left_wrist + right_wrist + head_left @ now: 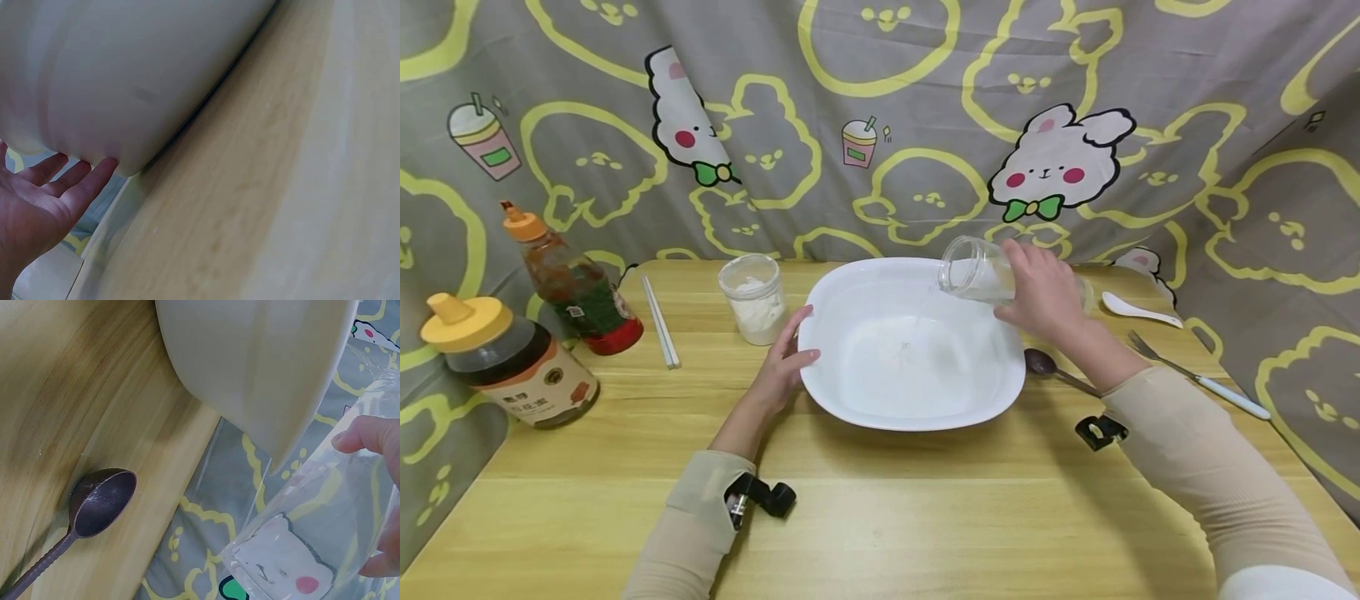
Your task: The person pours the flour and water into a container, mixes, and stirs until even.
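A white basin (pixel 917 392) stands in the middle of the wooden table. My left hand (pixel 781 367) rests against its left side, thumb at the rim. The left wrist view shows the fingertips (pixel 107 165) touching the basin's outer wall (pixel 144 81), fingers fairly straight. Over the basin's right rim, my right hand (pixel 1045 287) grips a clear jar (pixel 981 271), tilted with its mouth toward the basin. A thin stream of clear liquid (pixel 931 292) falls from the mouth. In the right wrist view, the thumb presses the jar's side (pixel 312 500).
A jar of white powder (pixel 756 308) stands behind my left hand. Chopsticks (pixel 661 323), a red sauce bottle (pixel 580 292) and a yellow-capped jar (pixel 512 367) are at left. A dark spoon (pixel 103 503), a white spoon (pixel 1138 310) and a fork (pixel 1202 379) lie at right.
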Demonstrator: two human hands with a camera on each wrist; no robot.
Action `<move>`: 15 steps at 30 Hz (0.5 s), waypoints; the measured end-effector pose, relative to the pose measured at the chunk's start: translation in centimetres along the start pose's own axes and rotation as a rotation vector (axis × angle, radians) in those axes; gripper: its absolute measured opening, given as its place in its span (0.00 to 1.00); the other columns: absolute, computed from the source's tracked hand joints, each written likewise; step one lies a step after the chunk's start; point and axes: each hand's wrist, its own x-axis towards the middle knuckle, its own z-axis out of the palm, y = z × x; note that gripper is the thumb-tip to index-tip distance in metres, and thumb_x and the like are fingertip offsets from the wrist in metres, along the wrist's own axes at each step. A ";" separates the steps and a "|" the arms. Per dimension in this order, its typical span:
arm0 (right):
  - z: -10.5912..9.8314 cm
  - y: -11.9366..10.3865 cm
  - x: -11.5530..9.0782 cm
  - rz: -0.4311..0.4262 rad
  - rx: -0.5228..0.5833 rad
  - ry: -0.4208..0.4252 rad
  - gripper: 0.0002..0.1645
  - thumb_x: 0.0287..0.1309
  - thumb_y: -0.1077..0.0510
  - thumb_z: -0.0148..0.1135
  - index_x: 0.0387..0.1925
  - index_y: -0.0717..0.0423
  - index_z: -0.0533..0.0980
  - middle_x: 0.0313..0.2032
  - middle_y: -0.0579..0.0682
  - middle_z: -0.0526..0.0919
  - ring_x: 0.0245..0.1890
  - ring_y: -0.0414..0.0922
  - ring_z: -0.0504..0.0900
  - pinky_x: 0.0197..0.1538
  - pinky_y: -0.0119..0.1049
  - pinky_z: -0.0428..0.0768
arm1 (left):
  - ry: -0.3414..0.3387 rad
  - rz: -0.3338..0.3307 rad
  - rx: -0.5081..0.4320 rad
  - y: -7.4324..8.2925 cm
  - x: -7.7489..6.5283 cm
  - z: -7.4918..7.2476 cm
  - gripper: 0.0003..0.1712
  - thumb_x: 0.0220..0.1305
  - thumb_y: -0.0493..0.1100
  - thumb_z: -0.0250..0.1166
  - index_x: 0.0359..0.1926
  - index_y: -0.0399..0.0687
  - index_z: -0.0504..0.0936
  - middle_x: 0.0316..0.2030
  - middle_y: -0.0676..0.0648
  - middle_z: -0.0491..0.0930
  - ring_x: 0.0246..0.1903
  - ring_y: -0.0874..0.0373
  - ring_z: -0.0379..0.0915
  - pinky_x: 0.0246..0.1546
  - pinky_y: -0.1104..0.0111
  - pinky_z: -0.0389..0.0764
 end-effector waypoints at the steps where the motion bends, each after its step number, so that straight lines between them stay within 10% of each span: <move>1: 0.0 0.0 0.0 -0.002 -0.002 0.003 0.47 0.28 0.55 0.69 0.53 0.62 0.58 0.47 0.65 0.67 0.46 0.63 0.64 0.41 0.58 0.67 | 0.002 -0.001 0.002 0.0 0.0 0.0 0.38 0.51 0.30 0.51 0.64 0.50 0.50 0.58 0.39 0.53 0.46 0.52 0.63 0.35 0.62 0.77; 15: -0.2 0.0 0.2 -0.009 -0.014 0.011 0.46 0.27 0.55 0.70 0.52 0.62 0.58 0.46 0.66 0.67 0.44 0.62 0.65 0.40 0.58 0.67 | -0.002 -0.002 0.001 0.0 0.0 0.0 0.39 0.51 0.30 0.51 0.64 0.50 0.50 0.59 0.38 0.52 0.53 0.36 0.51 0.41 0.52 0.72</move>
